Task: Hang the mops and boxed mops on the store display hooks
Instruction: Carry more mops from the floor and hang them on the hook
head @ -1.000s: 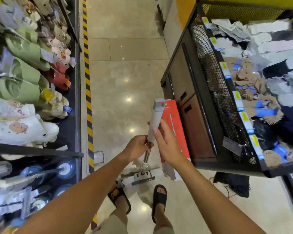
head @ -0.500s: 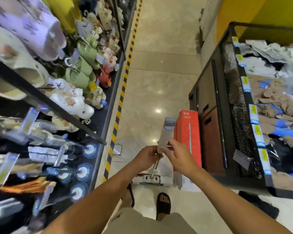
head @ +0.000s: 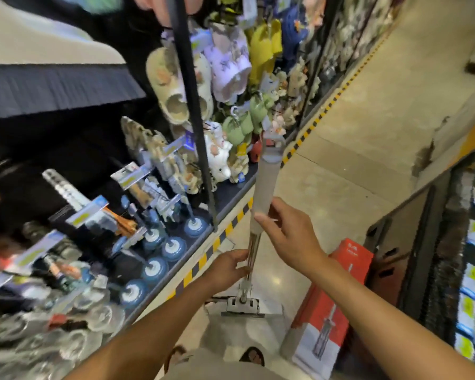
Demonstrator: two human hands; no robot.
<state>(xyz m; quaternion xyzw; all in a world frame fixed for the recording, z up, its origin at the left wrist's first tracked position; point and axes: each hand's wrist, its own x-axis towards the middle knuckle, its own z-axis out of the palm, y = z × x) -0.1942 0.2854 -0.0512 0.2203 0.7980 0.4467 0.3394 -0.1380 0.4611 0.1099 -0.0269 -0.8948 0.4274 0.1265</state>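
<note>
Our left hand [head: 231, 270] grips the bare metal shaft of the mop [head: 266, 182], with the fingers curled round it low down. Our right hand [head: 288, 237] sits just above, thumb and fingers clasped round the lower end of the grey sleeve. Between the two hands the mop stands nearly upright, tilted a little away from us. Its grey cap [head: 273, 145], which has a hanging slot, rises well above the right hand. Its flat mop head [head: 242, 305] lies below the left hand, close to the floor [head: 354, 133]; we cannot tell whether it touches.

Below and to the right of our right forearm, a boxed mop [head: 332, 297], red above and white below, stands on end just beside a dark cabinet [head: 390, 259]. Further right is the mesh wall of a bin [head: 444, 256], edged with yellow labels.

To the left of the left hand, the display hooks [head: 132, 174] stick out from dark shelving, each tipped with a price tag. Round blue-and-white discs [head: 154, 267] sit in a row beneath them. A black post [head: 192, 119] rises above and to the left of the hands, with beige clogs [head: 176, 89] and green slippers [head: 239, 127] hanging behind it. A yellow-and-black stripe [head: 313, 124] runs along the foot of the shelving.
</note>
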